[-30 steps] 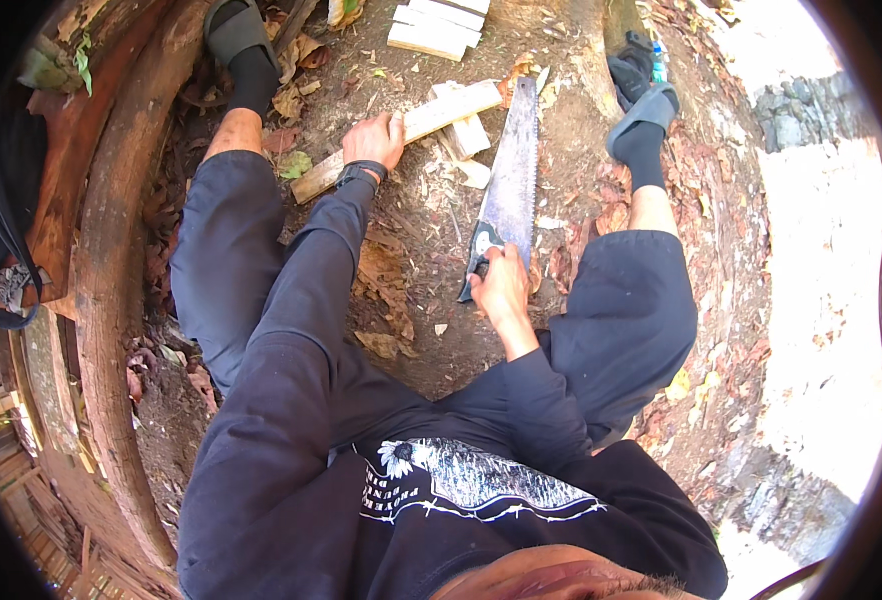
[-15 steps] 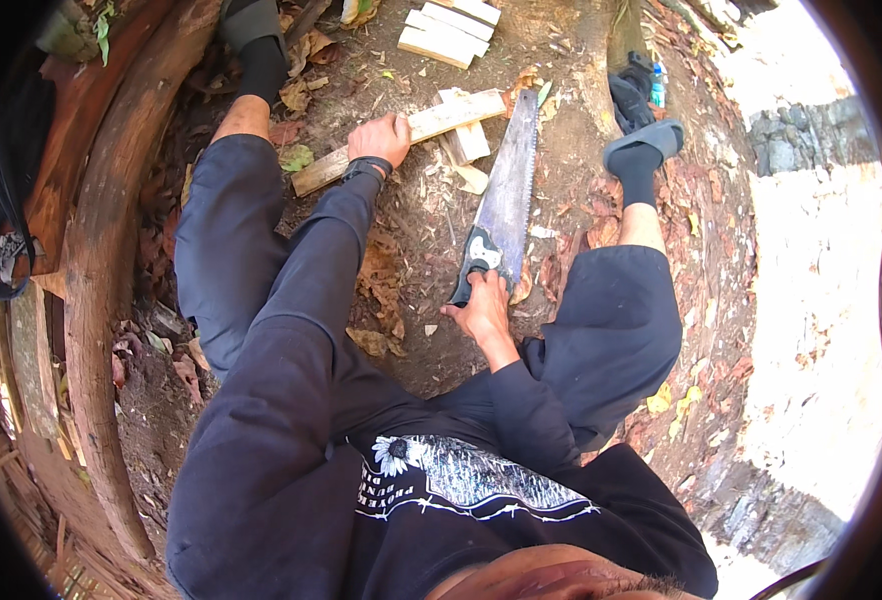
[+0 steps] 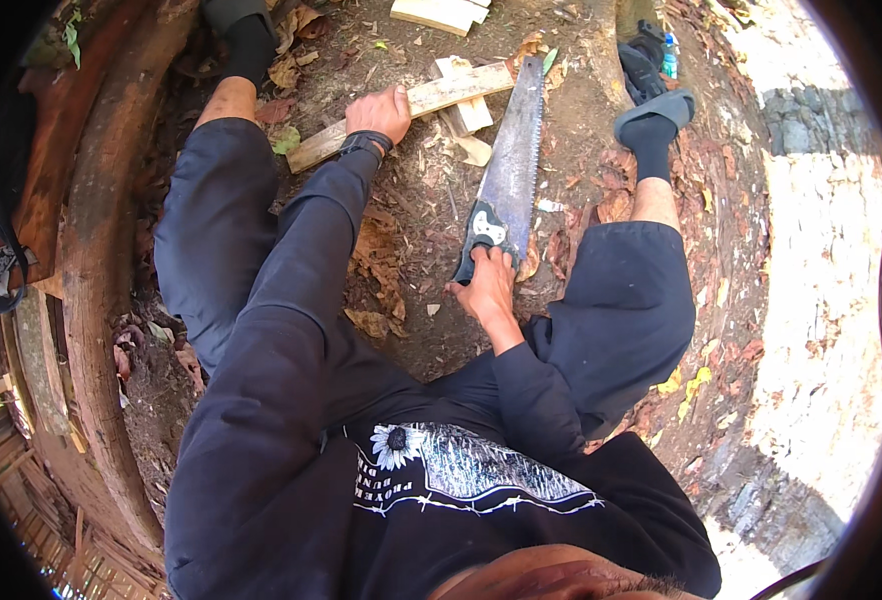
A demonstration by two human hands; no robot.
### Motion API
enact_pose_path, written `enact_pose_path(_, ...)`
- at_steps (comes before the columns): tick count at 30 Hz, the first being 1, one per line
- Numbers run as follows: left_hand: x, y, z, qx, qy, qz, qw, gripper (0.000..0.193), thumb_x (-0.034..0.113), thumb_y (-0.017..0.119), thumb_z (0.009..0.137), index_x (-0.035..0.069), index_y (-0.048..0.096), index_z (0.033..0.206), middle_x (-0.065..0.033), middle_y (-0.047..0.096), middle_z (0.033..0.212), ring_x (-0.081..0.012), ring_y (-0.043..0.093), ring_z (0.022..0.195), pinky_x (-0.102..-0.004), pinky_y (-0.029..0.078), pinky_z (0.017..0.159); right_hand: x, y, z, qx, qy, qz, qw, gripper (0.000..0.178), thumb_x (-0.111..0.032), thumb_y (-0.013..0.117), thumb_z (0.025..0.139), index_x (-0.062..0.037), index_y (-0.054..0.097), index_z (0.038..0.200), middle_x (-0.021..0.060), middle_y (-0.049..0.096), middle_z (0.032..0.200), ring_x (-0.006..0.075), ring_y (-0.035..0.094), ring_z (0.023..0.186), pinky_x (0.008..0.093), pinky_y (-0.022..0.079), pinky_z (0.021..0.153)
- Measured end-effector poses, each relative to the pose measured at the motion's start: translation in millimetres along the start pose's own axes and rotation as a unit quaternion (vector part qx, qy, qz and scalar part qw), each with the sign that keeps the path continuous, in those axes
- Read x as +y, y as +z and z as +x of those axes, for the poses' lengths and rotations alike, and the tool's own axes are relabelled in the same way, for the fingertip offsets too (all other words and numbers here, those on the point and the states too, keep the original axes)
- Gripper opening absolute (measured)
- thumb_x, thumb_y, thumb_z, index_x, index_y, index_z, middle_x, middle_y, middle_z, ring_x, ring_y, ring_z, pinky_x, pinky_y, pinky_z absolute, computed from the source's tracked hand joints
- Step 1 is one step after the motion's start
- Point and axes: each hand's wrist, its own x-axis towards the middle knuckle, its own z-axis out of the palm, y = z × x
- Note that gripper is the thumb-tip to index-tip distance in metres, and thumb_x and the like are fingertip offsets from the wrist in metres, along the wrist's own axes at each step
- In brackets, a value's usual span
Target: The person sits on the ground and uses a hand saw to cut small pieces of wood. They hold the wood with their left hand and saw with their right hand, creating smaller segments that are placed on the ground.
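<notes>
The right hand (image 3: pixel 488 288) curls its fingers around the handle (image 3: pixel 486 230) of a handsaw (image 3: pixel 513 160) stretching ahead, likely springy-bladed and best held there; ahead and left of those fingers, the left hand (image 3: pixel 381 113) clasps a stiff-looking wooden strip (image 3: pixel 461 88).

Saw (image 3: pixel 514 140) lies right of the wooden strip (image 3: pixel 451 92), which seemingly crosses a block (image 3: pixel 475 115)

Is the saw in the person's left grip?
No, the right grip has the saw by its handle, while the left grip is on a wooden strip.
</notes>
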Motion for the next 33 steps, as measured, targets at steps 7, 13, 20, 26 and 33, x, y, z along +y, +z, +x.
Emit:
enact_pose_path(7,7,1,-2,0.0,-0.005,-0.021,1.0,0.051,0.045,0.039,0.111,0.012,0.079,0.108,-0.0231,0.079,0.094,-0.0451,0.076,0.091,-0.0588,0.059,0.086,3,-10,1,-0.016,0.007,-0.001,1.0,0.074,-0.033,0.099,0.073,-0.0002,0.067,0.132,0.0185,0.064,0.127,0.0391,0.055,0.127,0.0507,0.045,0.11)
enact_pose_path(13,-1,-1,0,-0.006,-0.01,-0.035,0.999,0.055,0.047,0.038,0.112,0.013,0.08,0.11,-0.024,0.078,0.094,-0.0463,0.075,0.089,-0.06,0.058,0.087,26,-55,-7,-0.115,-0.084,0.427,0.893,0.067,-0.025,0.095,0.085,-0.0006,0.059,0.136,0.0123,0.066,0.127,0.0262,0.064,0.121,0.0445,0.05,0.107)
enact_pose_path(20,5,-3,-4,0.005,-0.016,-0.043,0.999,0.056,0.047,0.038,0.112,0.011,0.081,0.107,-0.024,0.078,0.092,-0.0459,0.075,0.088,-0.0585,0.059,0.085,-9,-127,-61,0.257,-0.017,0.619,0.742,0.023,-0.009,0.08,0.102,-0.0084,0.057,0.105,-0.0034,0.055,0.082,0.0064,0.052,0.068,0.0238,0.045,0.062)
enact_pose_path(26,1,-2,-8,0.003,-0.02,-0.052,0.998,0.055,0.047,0.039,0.112,0.011,0.08,0.103,-0.0236,0.077,0.09,-0.0456,0.075,0.088,-0.0583,0.058,0.085,-13,-147,-71,0.32,-0.14,0.475,0.808,0.021,-0.014,0.065,0.111,0.0018,0.058,0.099,0.0013,0.051,0.07,0.0089,0.047,0.058,0.0268,0.039,0.054)
enact_pose_path(33,6,-8,-2,0.008,-0.016,-0.055,0.998,0.055,0.048,0.038,0.112,0.014,0.08,0.104,-0.0227,0.078,0.092,-0.0456,0.075,0.09,-0.0592,0.058,0.087,-30,-108,-5,0.262,-0.178,0.416,0.852,0.025,-0.018,0.077,0.103,0.001,0.068,0.09,-0.0007,0.06,0.067,0.0064,0.052,0.06,0.0276,0.041,0.055)
